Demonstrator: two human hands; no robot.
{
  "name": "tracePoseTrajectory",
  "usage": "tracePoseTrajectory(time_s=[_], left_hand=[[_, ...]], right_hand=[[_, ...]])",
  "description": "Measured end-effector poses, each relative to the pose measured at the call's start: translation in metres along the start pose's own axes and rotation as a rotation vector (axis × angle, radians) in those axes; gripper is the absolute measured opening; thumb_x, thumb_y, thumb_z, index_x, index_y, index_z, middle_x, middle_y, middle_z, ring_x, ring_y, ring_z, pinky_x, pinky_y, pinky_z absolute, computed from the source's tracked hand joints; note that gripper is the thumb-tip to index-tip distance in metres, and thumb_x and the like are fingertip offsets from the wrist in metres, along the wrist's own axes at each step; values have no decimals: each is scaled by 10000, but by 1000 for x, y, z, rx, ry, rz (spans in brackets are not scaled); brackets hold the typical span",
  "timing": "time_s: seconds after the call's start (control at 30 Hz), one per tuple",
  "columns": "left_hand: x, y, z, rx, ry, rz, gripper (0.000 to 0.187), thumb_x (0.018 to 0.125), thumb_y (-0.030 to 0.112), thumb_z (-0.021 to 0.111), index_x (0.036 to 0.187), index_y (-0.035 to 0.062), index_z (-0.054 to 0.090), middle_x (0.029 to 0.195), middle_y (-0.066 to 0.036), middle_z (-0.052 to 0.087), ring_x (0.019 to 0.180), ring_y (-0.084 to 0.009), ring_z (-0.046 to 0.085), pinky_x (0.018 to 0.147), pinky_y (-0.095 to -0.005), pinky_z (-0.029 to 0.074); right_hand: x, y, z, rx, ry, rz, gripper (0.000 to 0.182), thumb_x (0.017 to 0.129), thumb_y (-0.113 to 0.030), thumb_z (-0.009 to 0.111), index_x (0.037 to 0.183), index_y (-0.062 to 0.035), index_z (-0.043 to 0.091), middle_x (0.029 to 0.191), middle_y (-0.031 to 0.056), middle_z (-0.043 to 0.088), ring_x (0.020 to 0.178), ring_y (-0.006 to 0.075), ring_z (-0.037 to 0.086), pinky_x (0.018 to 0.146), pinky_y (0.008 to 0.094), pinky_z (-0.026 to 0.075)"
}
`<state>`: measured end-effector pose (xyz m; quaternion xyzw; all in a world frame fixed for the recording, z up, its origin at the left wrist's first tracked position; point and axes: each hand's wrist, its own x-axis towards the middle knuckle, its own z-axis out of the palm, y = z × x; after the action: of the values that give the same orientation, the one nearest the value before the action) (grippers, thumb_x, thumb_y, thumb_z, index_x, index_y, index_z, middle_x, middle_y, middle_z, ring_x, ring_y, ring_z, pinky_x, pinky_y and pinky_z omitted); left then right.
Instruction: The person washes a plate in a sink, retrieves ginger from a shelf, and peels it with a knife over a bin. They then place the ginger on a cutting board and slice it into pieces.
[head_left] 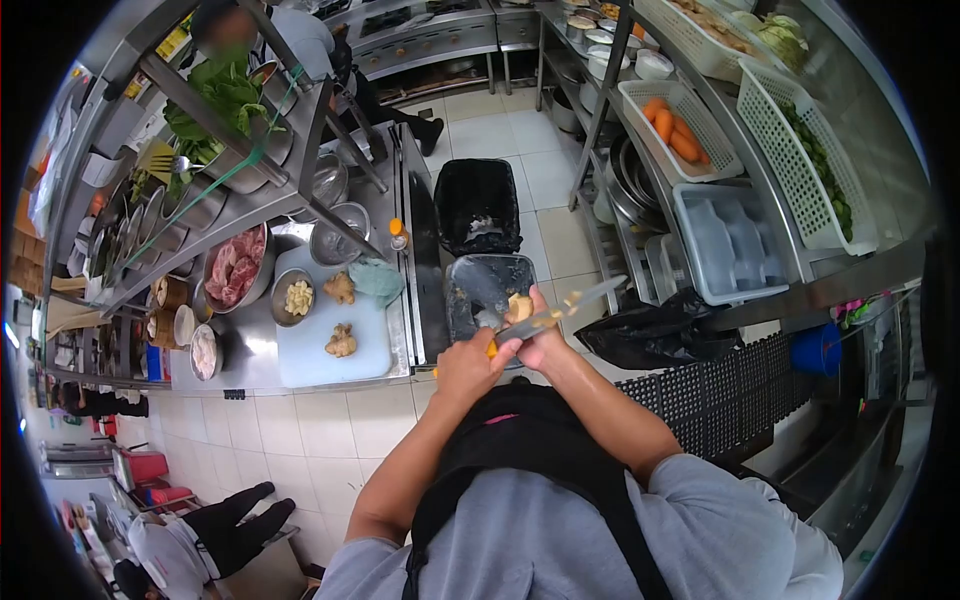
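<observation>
My left hand (468, 365) fingers grip knife (560, 308); right hand (540, 335) fingers pinch ginger piece (519, 306) over waste bin (480, 285), catching peelings.

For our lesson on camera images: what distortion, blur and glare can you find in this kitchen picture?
Head view: a fisheye lens bends the shelves and floor into curves, with black corners; the knife is slightly motion-blurred; the steel counter shows soft glare; the light is even, with faint shadows.
</observation>
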<state>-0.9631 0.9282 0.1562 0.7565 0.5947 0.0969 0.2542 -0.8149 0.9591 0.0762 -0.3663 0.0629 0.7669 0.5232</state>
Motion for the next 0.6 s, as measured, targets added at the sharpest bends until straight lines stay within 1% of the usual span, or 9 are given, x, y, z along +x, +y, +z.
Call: tracePoseTrajectory(time_s=[0.03,0.07,0.13,0.23,0.37,0.47,0.53,0.57,0.6], left_hand=[[-1,0,4,6,33,47,540,915,633,520,891,98,590,708,-211,663,705,-446,660,605,-556,496],[-1,0,6,7,33,47,540,915,633,520,891,98,590,708,-211,663,705,-446,660,605,-556,496],[-1,1,8,19,77,83,545,908,638,524,886,98,592,685,-213,656,671,-440,658,573,-545,495],[-1,1,10,22,124,106,549,906,640,526,874,95,587,662,-211,649,643,-437,654,546,-543,491],[-1,1,11,34,127,113,550,899,640,535,866,94,585,659,-206,649,643,-436,655,543,-546,489],[-1,-2,14,77,110,94,547,895,640,541,870,95,587,660,-205,651,643,-433,656,541,-543,490],[0,-10,21,92,148,71,547,889,641,545,869,96,591,657,-199,653,632,-427,657,534,-535,490],[1,-12,23,93,147,74,547,889,641,545,869,96,591,657,-199,653,632,-427,657,534,-535,490],[0,-14,24,80,126,48,556,898,642,531,863,91,591,676,-208,656,661,-433,660,558,-539,493]], right_hand=[[7,-1,-5,23,18,59,501,982,-613,416,840,-149,540,700,36,547,650,197,526,616,343,458],[7,-1,-3,24,18,59,501,982,-613,416,840,-149,540,700,36,547,650,197,526,616,343,458],[9,2,0,47,137,108,469,998,-593,400,882,-161,543,764,29,538,692,191,531,636,353,480],[0,5,6,42,140,119,477,995,-606,388,926,-162,545,819,30,553,737,197,541,673,373,494],[7,10,-3,94,105,124,533,996,-615,334,848,-148,544,738,50,565,691,231,542,698,401,490],[5,13,-5,120,109,79,505,1009,-578,331,875,-141,546,769,58,573,741,240,559,749,422,506],[4,14,-6,165,131,32,438,1012,-555,388,975,-150,553,883,40,571,855,219,561,811,421,500],[-1,13,1,168,131,29,438,1012,-555,388,975,-150,553,883,40,571,855,219,561,811,421,500],[-10,9,13,189,202,11,423,1019,-530,386,968,-142,545,867,37,568,796,208,560,739,403,499]])
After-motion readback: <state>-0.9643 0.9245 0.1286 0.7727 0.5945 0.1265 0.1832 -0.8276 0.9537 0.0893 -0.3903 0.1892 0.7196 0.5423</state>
